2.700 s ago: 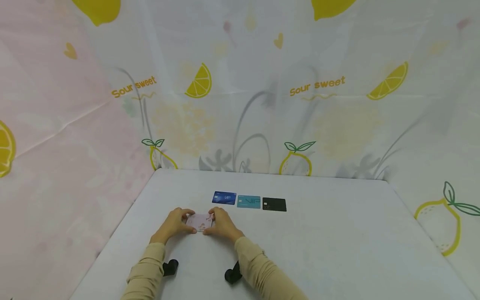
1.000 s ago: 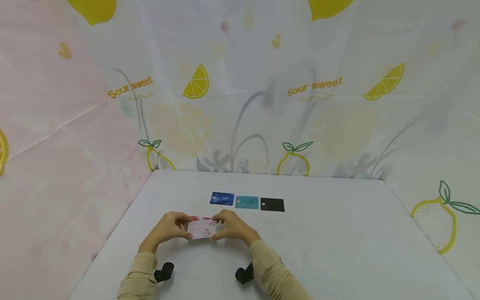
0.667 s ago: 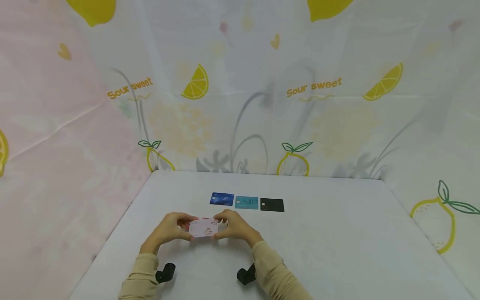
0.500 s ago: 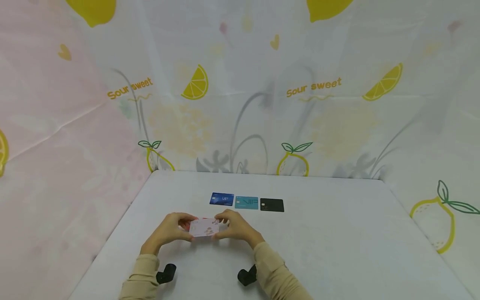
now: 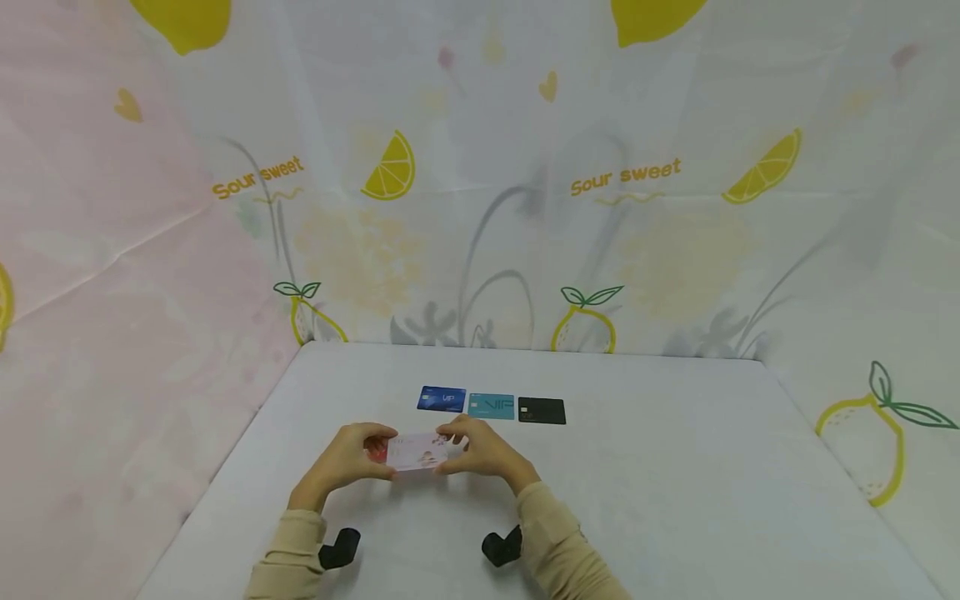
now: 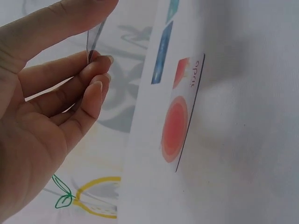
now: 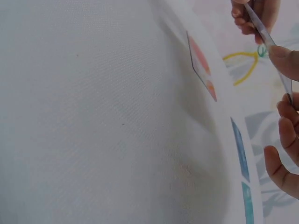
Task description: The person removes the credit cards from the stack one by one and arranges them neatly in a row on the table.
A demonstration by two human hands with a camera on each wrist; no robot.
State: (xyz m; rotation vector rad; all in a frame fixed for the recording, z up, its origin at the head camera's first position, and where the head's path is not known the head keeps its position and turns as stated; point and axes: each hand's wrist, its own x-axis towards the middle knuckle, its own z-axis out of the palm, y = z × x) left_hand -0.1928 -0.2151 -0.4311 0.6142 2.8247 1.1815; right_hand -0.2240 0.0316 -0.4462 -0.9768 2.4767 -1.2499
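A pale pink card (image 5: 417, 452) with a small printed design is held level above the white table by both hands. My left hand (image 5: 352, 457) pinches its left end between thumb and fingers. At the right end, my right hand (image 5: 483, 450) pinches it the same way. On the table beneath lies a white card with red round prints (image 6: 175, 128); in the head view it is mostly hidden behind the pink card and the left fingers. In the right wrist view the pink card (image 7: 264, 32) appears almost edge-on.
Farther back, a blue VIP card (image 5: 442, 398), a teal VIP card (image 5: 491, 407) and a black card (image 5: 542, 410) lie in a row. Lemon-printed cloth (image 5: 480, 208) rises behind the table (image 5: 675, 483). Black wrist devices (image 5: 341, 548) show by both sleeves.
The pink card has come up off the spot where it was first held, uncovering part of the red-printed card. Over the last second both hands have shifted slightly right with it.
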